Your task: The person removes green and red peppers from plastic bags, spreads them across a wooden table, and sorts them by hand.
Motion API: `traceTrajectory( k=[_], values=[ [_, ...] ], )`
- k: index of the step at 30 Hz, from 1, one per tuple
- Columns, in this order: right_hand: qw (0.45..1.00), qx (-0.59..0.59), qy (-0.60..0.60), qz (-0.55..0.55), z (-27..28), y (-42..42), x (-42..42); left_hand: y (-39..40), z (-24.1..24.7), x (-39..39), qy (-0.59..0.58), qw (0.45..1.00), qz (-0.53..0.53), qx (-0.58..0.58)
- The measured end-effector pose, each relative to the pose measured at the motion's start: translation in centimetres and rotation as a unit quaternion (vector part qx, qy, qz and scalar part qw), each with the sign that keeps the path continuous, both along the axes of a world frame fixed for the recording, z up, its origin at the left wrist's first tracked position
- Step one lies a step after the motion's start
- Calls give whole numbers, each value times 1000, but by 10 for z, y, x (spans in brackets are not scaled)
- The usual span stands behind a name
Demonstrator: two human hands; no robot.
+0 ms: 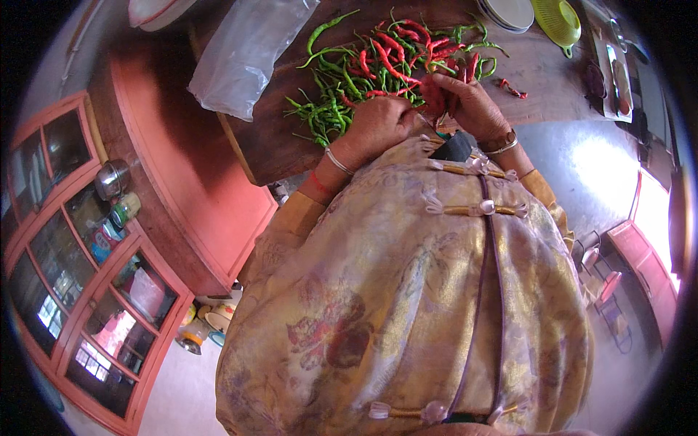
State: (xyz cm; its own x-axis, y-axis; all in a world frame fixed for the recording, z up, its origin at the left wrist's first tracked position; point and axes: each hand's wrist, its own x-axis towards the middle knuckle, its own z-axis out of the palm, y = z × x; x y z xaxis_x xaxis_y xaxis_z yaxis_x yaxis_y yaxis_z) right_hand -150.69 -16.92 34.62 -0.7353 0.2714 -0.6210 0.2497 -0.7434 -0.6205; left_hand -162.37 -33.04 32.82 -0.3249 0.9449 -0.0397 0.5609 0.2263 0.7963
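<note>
My left hand [380, 122] is curled, thumb and fingertips together, just above the edge of the brown wooden table [551, 71]. A thin pale strand seems to run beside its fingertips; whether the hand grips it is unclear. To its right, my right hand [474, 106] holds a small bunch of red chili peppers [433, 97] pointing down in front of my chest. Behind both hands lies a loose pile of green chili peppers [332, 111] mixed with red chili peppers [387, 54]. A small dark red dried chili [512, 90] lies apart, right of my right hand.
A clear plastic bag [240, 60] lies at the table's left. Stacked plates [510, 13] and a yellow-green plastic strainer [556, 22] stand at the far right. Below left are a pink surface [202, 163] and a glass-fronted cabinet [87, 272]. Folding chairs [605, 289] stand on the right.
</note>
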Motion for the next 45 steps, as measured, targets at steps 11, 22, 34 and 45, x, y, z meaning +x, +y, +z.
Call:
traceTrajectory(
  k=[11,22,34,45],
  values=[
    [987,-45,66,-143,-28,22,38,62,-91,-41,276,957,-57,67],
    [973,-98,37,-206,-48,31,87,32,-54,-64,386,911,-141,38],
    [977,-103,30,-183,-60,40,91,17,-112,-28,313,931,-162,-97],
    [973,-122,26,-192,-65,37,93,-16,-39,-81,-234,959,145,-73]
  ],
)
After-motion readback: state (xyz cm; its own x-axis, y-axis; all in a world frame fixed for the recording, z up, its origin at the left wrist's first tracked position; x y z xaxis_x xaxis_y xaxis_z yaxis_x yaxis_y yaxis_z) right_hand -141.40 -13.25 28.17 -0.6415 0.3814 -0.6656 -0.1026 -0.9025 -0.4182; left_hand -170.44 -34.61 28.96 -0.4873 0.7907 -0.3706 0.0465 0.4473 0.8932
